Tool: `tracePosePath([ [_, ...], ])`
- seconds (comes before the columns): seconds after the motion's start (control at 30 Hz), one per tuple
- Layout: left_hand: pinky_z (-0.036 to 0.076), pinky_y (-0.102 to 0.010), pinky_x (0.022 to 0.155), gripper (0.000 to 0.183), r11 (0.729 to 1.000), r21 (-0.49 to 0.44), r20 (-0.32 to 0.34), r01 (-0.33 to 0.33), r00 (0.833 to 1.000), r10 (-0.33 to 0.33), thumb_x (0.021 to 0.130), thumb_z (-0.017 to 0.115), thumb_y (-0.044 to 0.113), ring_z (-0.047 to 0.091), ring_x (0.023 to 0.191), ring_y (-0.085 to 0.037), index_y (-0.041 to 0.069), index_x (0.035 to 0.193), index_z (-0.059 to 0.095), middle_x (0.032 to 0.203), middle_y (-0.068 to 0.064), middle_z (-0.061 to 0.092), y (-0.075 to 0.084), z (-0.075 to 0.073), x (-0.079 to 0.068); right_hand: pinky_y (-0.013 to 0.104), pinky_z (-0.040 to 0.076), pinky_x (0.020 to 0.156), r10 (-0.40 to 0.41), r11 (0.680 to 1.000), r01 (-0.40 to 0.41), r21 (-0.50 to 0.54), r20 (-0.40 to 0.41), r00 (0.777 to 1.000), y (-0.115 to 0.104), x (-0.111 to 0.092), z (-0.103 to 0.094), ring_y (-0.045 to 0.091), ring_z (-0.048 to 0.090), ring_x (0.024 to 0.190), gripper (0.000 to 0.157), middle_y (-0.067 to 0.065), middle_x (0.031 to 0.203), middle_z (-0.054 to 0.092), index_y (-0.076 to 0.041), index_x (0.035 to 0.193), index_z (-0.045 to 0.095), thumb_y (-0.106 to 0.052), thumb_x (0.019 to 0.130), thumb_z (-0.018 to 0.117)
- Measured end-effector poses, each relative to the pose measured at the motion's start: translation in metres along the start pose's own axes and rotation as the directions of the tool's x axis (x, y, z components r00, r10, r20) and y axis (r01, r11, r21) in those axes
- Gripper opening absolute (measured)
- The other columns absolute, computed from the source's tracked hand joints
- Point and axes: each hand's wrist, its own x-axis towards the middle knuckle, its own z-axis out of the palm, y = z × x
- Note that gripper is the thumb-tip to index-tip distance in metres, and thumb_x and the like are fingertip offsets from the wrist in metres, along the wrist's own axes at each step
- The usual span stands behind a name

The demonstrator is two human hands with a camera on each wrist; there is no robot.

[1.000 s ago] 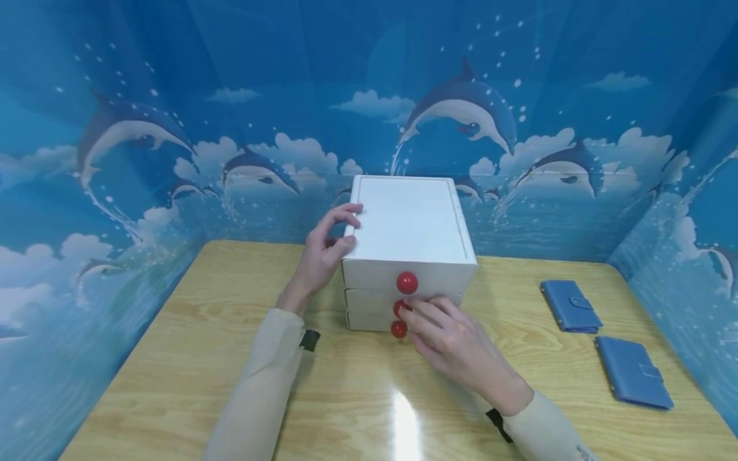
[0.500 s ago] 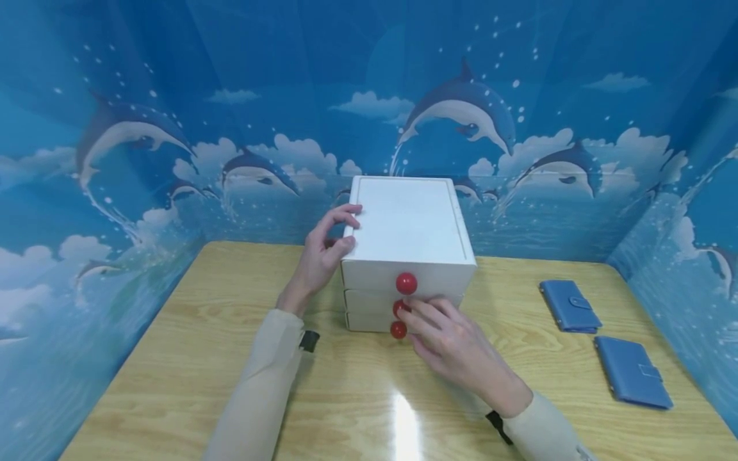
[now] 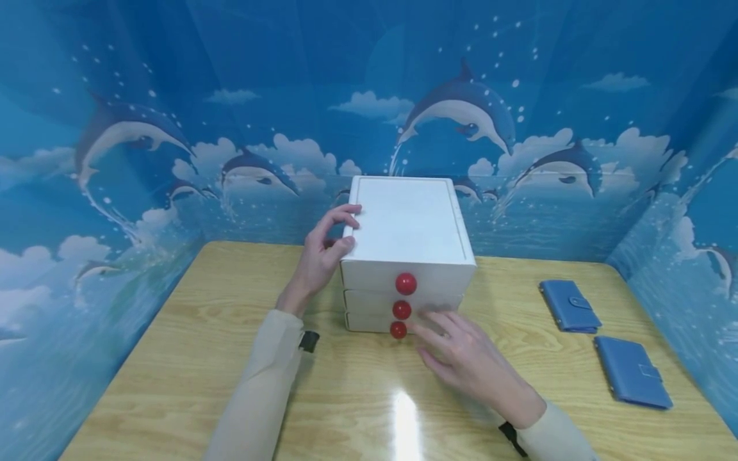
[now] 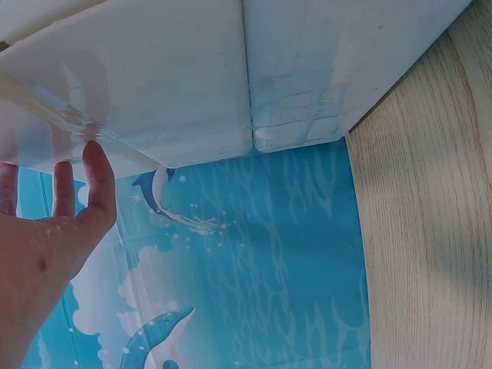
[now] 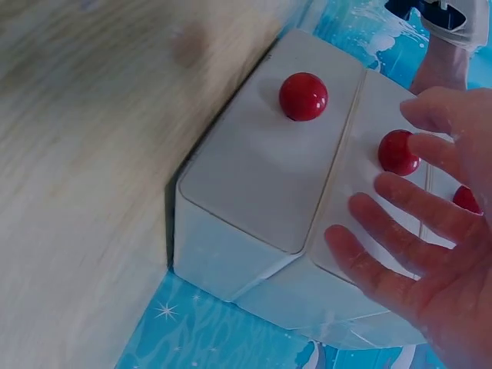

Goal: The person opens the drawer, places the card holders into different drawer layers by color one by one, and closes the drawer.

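Note:
A white three-drawer box (image 3: 408,221) stands near the back of the table, its drawers looking closed. On its front are a top red knob (image 3: 406,283), a middle red knob (image 3: 401,310) and a bottom red knob (image 3: 398,330). My left hand (image 3: 318,251) rests its fingertips and thumb on the box's upper left edge; the left wrist view has these fingers against the white side panel (image 4: 177,84). Loosely spread, the fingers of my right hand (image 3: 464,355) hover before the lower drawers, right of the knobs. The right wrist view shows nothing held in that hand (image 5: 430,238).
Two blue button-strap card holders lie on the wooden table (image 3: 219,358) at the right, one farther back (image 3: 571,306) and one nearer (image 3: 633,371). A dolphin-print curtain (image 3: 288,128) hangs close behind the box and along both sides.
My right hand has let go of the middle knob and drawn back slightly to the right and toward me. The left hand and the box have stayed put.

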Motion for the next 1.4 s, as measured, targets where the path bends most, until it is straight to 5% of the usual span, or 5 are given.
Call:
tracePosePath([
  [0.33,0.049,-0.048,0.099,0.024,1.000,0.006,-0.001,0.008,1.000,-0.008,0.095,0.053,0.020,0.044,0.143,-0.016,0.011,0.116,0.060,0.152,0.004,0.052,0.000,-0.001,0.000,0.039,0.060,0.085,0.080,0.996,-0.069,-0.053,0.261,0.962,-0.004,-0.010,0.008,0.019,0.068,0.104,0.053,0.002,0.120,0.072,-0.019,0.134,0.066,-0.034,0.085,0.080],
  [0.63,0.049,-0.047,0.099,0.024,1.000,-0.003,0.001,0.007,1.000,-0.007,0.095,0.053,0.020,0.044,0.142,-0.017,0.011,0.116,0.060,0.152,0.004,0.052,0.000,0.000,0.001,0.037,0.061,0.080,0.079,0.996,-0.055,-0.074,0.376,0.923,-0.008,-0.005,0.019,0.020,0.069,0.103,0.067,0.004,0.123,0.070,-0.020,0.148,0.054,-0.041,0.088,0.076],
  [0.93,0.049,-0.049,0.101,0.025,1.000,0.011,-0.001,0.007,1.000,-0.007,0.095,0.054,0.021,0.044,0.142,-0.016,0.011,0.117,0.060,0.152,0.005,0.052,0.000,0.000,0.001,0.032,0.055,0.072,0.044,0.994,-0.004,-0.106,0.384,0.922,-0.010,0.009,0.028,0.013,0.065,0.086,0.062,0.002,0.103,0.071,-0.019,0.143,0.057,-0.038,0.088,0.077],
  [1.4,0.050,-0.050,0.099,0.024,1.000,0.003,0.001,-0.001,1.000,0.001,0.094,0.054,0.019,0.045,0.141,-0.018,0.011,0.116,0.060,0.152,0.004,0.053,0.000,0.000,-0.001,0.025,0.055,0.064,0.051,0.998,-0.034,-0.053,0.350,0.935,-0.008,0.018,0.039,0.014,0.067,0.078,0.058,0.005,0.101,0.075,-0.014,0.135,0.060,-0.033,0.084,0.081],
])
